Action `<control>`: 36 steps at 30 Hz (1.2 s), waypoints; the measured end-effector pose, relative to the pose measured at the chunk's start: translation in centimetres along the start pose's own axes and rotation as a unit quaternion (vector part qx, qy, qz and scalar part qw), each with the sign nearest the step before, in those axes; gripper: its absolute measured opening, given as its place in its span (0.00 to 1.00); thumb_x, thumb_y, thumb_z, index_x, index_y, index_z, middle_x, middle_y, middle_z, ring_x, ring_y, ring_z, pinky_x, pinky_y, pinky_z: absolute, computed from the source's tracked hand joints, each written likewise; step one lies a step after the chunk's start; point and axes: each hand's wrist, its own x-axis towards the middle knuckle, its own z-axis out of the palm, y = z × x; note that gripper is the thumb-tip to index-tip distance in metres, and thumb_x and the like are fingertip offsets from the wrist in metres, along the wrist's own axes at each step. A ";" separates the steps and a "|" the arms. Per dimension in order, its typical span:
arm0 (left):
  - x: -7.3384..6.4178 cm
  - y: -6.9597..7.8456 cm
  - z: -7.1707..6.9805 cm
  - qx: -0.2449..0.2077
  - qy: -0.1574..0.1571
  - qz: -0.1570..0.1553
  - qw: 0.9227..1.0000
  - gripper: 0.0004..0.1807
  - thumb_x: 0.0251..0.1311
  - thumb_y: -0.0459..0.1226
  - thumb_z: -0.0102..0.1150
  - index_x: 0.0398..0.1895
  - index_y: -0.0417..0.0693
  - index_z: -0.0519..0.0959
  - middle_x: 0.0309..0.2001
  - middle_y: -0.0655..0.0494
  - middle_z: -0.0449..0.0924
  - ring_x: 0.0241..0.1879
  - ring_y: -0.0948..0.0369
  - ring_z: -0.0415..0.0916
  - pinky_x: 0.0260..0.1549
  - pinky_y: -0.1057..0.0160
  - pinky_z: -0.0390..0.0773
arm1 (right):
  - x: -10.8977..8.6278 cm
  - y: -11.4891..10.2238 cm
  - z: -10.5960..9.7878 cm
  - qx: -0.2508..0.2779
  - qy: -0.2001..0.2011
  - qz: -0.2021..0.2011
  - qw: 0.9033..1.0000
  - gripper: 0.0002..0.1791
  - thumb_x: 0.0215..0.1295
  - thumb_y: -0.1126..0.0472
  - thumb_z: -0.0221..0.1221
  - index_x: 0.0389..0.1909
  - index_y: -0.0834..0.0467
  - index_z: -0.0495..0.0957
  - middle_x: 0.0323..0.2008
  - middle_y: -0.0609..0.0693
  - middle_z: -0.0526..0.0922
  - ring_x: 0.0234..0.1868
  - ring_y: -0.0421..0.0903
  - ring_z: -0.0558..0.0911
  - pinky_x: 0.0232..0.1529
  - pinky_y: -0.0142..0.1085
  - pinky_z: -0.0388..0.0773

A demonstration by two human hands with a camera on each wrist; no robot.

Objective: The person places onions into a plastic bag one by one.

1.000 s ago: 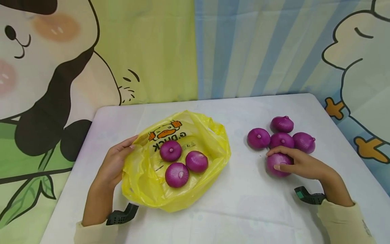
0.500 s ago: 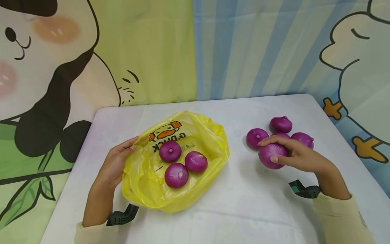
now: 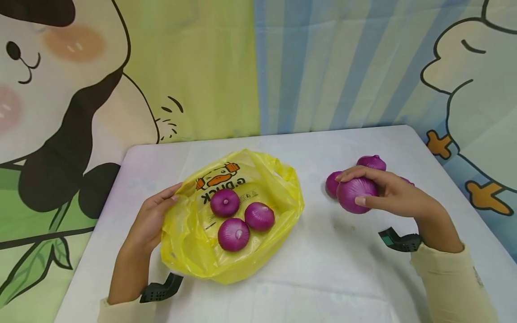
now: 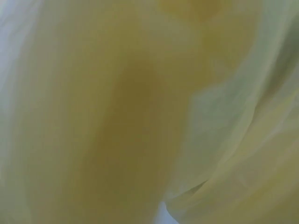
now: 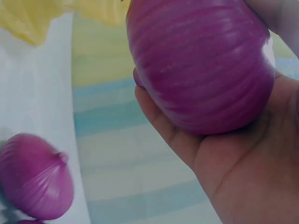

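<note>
In the head view my right hand grips a purple onion and holds it above the table; the right wrist view shows this onion large against the palm. On the left, my left hand pinches the rim of a yellow plastic bag that lies with its mouth open. Three purple onions sit inside the bag. Yellow film of the bag fills the left wrist view, hiding the left fingers there.
Several more onions lie on the table behind my right hand, among them a left one and a far one; the hand partly hides them. The white table ends at a printed cloth backdrop.
My right hand has lifted the onion off the table and carried it a little up and to the left. The left hand and the bag stay nearly where they were.
</note>
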 end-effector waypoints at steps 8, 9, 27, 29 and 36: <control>0.2 -0.3 -0.1 -0.009 -0.004 0.002 1.000 0.28 0.75 0.39 0.45 0.73 0.37 0.58 0.64 0.44 0.64 0.52 0.58 0.77 0.49 0.61 0.79 | 1.6 -1.7 -0.8 0.010 -0.028 -0.046 0.999 0.31 0.56 0.78 0.62 0.61 0.59 0.70 0.62 0.53 0.68 0.60 0.50 0.68 0.40 0.44 0.85; 0.2 -0.3 -0.1 -0.009 -0.004 0.002 1.000 0.28 0.75 0.39 0.45 0.73 0.37 0.58 0.64 0.44 0.63 0.52 0.58 0.77 0.49 0.61 0.79 | 1.9 -1.9 -0.8 0.012 -0.034 -0.050 0.998 0.31 0.56 0.78 0.62 0.61 0.59 0.70 0.62 0.54 0.68 0.60 0.51 0.68 0.40 0.45 0.85; -0.1 -0.2 -0.4 -0.002 -0.006 0.004 1.000 0.28 0.75 0.40 0.46 0.73 0.37 0.59 0.64 0.43 0.63 0.54 0.56 0.77 0.50 0.60 0.78 | 8.8 -6.4 1.2 0.044 -0.032 -0.036 0.998 0.25 0.59 0.68 0.66 0.57 0.52 0.75 0.59 0.50 0.72 0.54 0.54 0.75 0.43 0.48 0.84; 0.0 -0.2 -0.3 0.001 -0.004 0.003 1.000 0.28 0.75 0.40 0.46 0.73 0.37 0.59 0.64 0.43 0.63 0.54 0.56 0.76 0.50 0.60 0.78 | 9.4 -6.4 1.3 0.034 -0.037 -0.028 0.998 0.25 0.60 0.66 0.66 0.58 0.50 0.75 0.59 0.48 0.73 0.54 0.52 0.76 0.44 0.47 0.83; 0.2 -0.1 -0.2 0.006 0.000 -0.005 1.000 0.28 0.75 0.40 0.46 0.73 0.38 0.58 0.65 0.43 0.62 0.53 0.57 0.77 0.50 0.61 0.78 | 11.6 -6.3 2.4 0.043 -0.047 -0.059 0.996 0.24 0.62 0.67 0.64 0.59 0.51 0.75 0.59 0.48 0.73 0.54 0.51 0.76 0.45 0.46 0.83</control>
